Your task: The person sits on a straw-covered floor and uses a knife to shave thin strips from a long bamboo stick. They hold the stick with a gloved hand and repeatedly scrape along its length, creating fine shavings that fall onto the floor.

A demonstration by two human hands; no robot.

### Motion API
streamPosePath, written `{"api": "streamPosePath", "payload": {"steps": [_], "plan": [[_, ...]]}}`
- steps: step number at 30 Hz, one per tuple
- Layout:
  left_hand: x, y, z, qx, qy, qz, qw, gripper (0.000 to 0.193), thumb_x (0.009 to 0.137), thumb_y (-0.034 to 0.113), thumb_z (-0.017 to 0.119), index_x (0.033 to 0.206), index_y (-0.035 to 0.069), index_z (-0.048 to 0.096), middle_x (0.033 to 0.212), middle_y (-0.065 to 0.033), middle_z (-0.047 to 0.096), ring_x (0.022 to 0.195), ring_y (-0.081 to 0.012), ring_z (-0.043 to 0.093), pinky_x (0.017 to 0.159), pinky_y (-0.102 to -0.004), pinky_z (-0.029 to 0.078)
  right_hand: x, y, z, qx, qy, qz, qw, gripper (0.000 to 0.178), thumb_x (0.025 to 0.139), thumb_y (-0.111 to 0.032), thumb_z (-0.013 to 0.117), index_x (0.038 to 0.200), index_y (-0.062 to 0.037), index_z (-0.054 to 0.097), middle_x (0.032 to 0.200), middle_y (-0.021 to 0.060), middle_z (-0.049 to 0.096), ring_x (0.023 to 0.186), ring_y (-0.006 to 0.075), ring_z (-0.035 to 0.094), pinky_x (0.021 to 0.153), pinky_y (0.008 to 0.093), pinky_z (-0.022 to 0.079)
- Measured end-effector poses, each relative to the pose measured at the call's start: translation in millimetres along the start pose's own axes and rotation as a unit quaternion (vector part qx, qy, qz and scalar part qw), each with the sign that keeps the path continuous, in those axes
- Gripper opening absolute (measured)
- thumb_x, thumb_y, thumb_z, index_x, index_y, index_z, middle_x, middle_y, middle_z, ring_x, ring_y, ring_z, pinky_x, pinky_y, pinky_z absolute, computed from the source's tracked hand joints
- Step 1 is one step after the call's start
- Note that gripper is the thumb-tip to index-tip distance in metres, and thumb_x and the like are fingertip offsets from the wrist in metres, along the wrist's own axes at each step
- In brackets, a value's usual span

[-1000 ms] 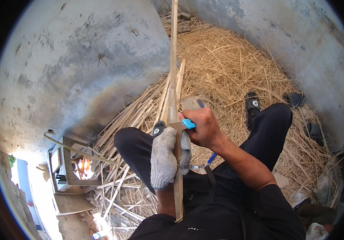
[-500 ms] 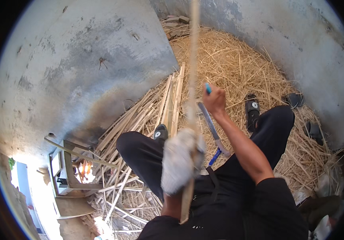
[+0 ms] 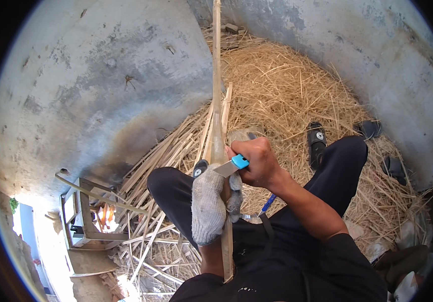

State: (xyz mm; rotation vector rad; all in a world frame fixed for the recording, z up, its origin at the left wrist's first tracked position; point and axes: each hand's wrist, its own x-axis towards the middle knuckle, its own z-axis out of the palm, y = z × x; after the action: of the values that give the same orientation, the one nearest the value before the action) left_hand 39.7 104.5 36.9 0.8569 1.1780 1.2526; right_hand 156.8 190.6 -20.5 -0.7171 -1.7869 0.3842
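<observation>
Firstly, wall [image 3: 90,75]: it stands left of the strip [image 3: 217,75], grey and stained.
Straw [image 3: 292,85]: a wide heap, mostly right of the strip.
Sticks [image 3: 168,146]: many lie left of the strip, roughly in one direction, maybe so that they stay gathered.
Strip: long and narrow, it goes from near the body [image 3: 297,261] to the top edge of the view; its lower end is probably kept there for support.
Left hand [image 3: 208,206]: gloved, its fingers are closed around the lower part of the strip, I think for holding it steady.
Right hand [image 3: 257,158]: bare, just right of the strip, its fingers are folded firmly around the knife [image 3: 231,165], probably for good control.
Knife: its blade lies across the strip, close above the glove; whether the edge touches, I cannot tell.
Strip and right hand, compared: half a second ago the strip was blurred and farther right, with the right hand apart from it; now this hand is again beside the strip.
</observation>
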Motion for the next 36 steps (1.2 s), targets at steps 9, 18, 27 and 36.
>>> {"api": "streamPosePath", "payload": {"steps": [9, 18, 27, 36], "plan": [[-2, 6, 11, 0.038, -0.007, -0.027, 0.999, 0.036, 0.102, 0.031, 0.045, 0.086, 0.001, 0.057, 0.059, -0.0056, 0.051, 0.039, -0.0118, 0.045, 0.035, -0.0257, 0.032, 3, 3, -3, -0.046, 0.046, 0.026, 0.998, 0.041, 0.094, -0.021, 0.059, 0.058, -0.0049, 0.051, 0.047, 0.0142, 0.050, 0.039, 0.0308, 0.053, 0.041, 0.0401, 0.040], [-7, -23, 20, 0.129, -0.056, 0.058, 0.988, 0.036, 0.101, 0.034, 0.049, 0.087, 0.003, 0.060, 0.056, -0.0016, 0.050, 0.039, -0.0096, 0.044, 0.033, -0.0238, 0.030, 22, 93, 7, -0.262, -0.058, 0.349, 0.898, 0.036, 0.090, -0.017, 0.056, 0.058, -0.0032, 0.054, 0.050, 0.0184, 0.053, 0.043, 0.0295, 0.055, 0.043, 0.0412, 0.041], [14, -2, 6, 0.079, -0.010, 0.051, 0.996, 0.033, 0.101, 0.029, 0.048, 0.087, 0.002, 0.061, 0.061, -0.0023, 0.051, 0.044, -0.0091, 0.046, 0.039, -0.0240, 0.033, -12, 73, 3, -0.039, 0.205, 0.257, 0.944, 0.042, 0.093, -0.019, 0.058, 0.056, -0.0025, 0.047, 0.047, 0.0132, 0.046, 0.037, 0.0226, 0.044, 0.042, 0.0365, 0.032], [7, 9, 14, 0.073, -0.025, 0.030, 0.997, 0.034, 0.102, 0.028, 0.046, 0.087, 0.001, 0.061, 0.061, -0.0012, 0.049, 0.046, -0.0085, 0.046, 0.042, -0.0239, 0.034, 20, 8, -13, -0.034, 0.074, 0.002, 0.997, 0.038, 0.091, -0.015, 0.061, 0.057, -0.0037, 0.048, 0.047, 0.0114, 0.045, 0.039, 0.0255, 0.048, 0.042, 0.0372, 0.037]]}}
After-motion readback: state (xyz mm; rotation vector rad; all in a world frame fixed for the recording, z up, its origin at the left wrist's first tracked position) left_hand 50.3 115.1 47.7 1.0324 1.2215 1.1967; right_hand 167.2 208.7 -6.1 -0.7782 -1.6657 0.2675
